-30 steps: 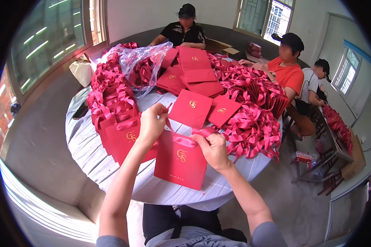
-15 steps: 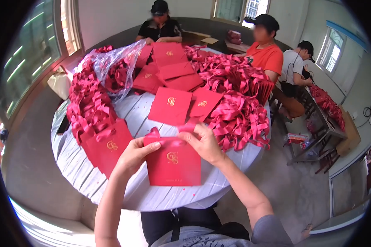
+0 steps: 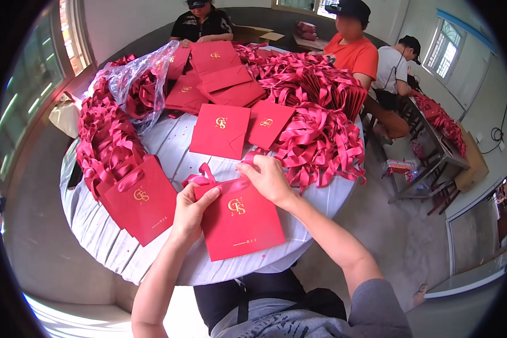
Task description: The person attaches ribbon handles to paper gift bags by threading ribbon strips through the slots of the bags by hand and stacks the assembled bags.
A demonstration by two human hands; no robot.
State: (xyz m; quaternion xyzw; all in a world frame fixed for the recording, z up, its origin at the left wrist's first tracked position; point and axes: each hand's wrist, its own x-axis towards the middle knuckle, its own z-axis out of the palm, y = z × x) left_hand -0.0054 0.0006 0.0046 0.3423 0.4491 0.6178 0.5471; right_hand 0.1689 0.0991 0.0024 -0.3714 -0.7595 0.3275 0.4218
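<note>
A red paper gift bag [image 3: 242, 225] with a gold emblem hangs upright in front of me at the near side of the round table [image 3: 118, 248]. My left hand [image 3: 192, 208] grips its upper left edge, thumb on the front. A pink ribbon [image 3: 231, 185] runs across the bag's top, with a loop standing up by my left fingers. My right hand [image 3: 265, 179] pinches the ribbon at the bag's upper right. Further in lie two flat red bags [image 3: 219, 138], [image 3: 269, 121] with gold emblems.
At the left, a long row of ribboned red bags [image 3: 143, 197] leans together beside clear plastic wrap [image 3: 146, 73]. Piled bags [image 3: 225, 62] and heaps of pink ribbon handles [image 3: 315, 141] fill the far and right sides. Co-workers sit behind [image 3: 205, 25] and at right [image 3: 352, 53].
The bag in my hands has tilted, its lower edge swinging right. My right hand has shifted slightly left along the ribbon. My view has shifted, so the table's things sit further left and higher.
</note>
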